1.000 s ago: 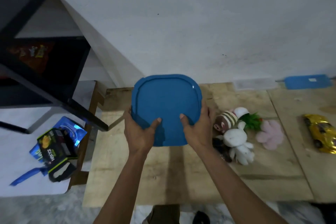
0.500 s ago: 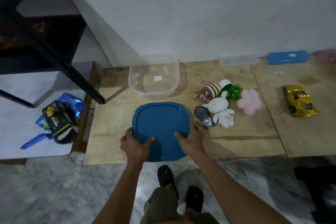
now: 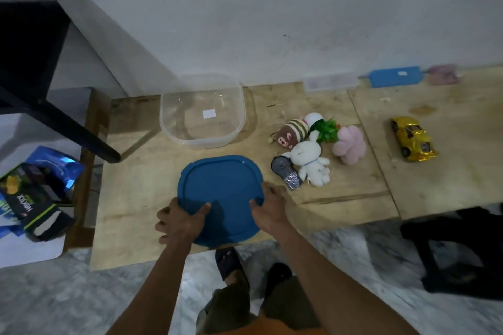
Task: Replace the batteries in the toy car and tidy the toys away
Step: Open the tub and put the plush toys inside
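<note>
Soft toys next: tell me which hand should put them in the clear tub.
Right. The right hand grips the blue lid on the side nearest the white rabbit and other soft toys. The left hand is across the lid. The clear tub sits behind, open.

The lid (image 3: 221, 193) in both hands was solid blue; beyond it the tub (image 3: 202, 113) was clear, right of it the car (image 3: 413, 139) shone gold.

bare forearms (image 3: 321, 275), olive shorts (image 3: 231, 304), orange shirt hem (image 3: 261, 328), dark sandals (image 3: 228, 262)
</note>
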A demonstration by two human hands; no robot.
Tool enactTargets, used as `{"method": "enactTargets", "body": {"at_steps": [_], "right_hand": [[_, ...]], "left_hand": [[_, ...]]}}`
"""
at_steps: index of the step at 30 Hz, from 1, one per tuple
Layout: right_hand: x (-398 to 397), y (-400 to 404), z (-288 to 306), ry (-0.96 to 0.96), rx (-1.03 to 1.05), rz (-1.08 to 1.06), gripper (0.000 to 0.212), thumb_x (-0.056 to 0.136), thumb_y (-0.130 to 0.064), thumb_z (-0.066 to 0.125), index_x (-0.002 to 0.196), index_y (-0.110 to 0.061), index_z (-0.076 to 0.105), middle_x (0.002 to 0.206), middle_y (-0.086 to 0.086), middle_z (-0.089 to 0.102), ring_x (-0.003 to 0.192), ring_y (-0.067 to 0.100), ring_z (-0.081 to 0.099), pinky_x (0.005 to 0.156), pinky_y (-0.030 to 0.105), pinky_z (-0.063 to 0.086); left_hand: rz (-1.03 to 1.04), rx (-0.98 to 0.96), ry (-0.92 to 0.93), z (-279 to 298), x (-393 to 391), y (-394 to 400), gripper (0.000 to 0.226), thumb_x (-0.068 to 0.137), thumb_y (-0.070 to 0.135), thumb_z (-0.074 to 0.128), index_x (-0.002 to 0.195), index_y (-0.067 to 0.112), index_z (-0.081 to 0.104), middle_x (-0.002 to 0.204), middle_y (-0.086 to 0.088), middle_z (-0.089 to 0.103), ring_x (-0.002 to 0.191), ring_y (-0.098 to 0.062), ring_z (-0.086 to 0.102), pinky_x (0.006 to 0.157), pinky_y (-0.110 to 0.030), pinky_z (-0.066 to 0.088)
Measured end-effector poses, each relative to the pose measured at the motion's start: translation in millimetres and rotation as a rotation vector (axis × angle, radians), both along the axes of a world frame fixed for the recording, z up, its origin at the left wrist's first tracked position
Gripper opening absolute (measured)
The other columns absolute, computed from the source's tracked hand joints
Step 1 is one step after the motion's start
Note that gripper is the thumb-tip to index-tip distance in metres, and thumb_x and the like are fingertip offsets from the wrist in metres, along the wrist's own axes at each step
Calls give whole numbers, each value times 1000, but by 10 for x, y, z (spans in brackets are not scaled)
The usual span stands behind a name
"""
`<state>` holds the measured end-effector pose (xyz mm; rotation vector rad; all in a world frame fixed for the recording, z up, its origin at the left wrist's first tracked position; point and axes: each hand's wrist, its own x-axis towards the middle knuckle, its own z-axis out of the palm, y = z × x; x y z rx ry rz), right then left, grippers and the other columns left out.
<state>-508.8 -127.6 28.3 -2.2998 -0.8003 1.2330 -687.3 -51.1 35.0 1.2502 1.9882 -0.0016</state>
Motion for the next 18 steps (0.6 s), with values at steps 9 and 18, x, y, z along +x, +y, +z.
{"method": "enactTargets", "body": {"at_steps": [9,18], "right_hand": [[1085,-275,324,-324,491,-430,45,92,-37,54,127,-9,60,118,14,63,108,27,59,94,46,51],[2537,-200,63,-720,423,-121,67,96,-55,47,153,-24,32,153,16,39,141,35,36,111,49,36]], "left_hand": [[-252,439,-181,170,1092,-321,81,85,63,62,149,23,32,154,-10,26,139,-38,23,111,-63,25],[-271,486,-177,-35,2671,-638,87,81,71,54,148,20,32,150,-20,32,133,-43,31,106,-56,32]]}}
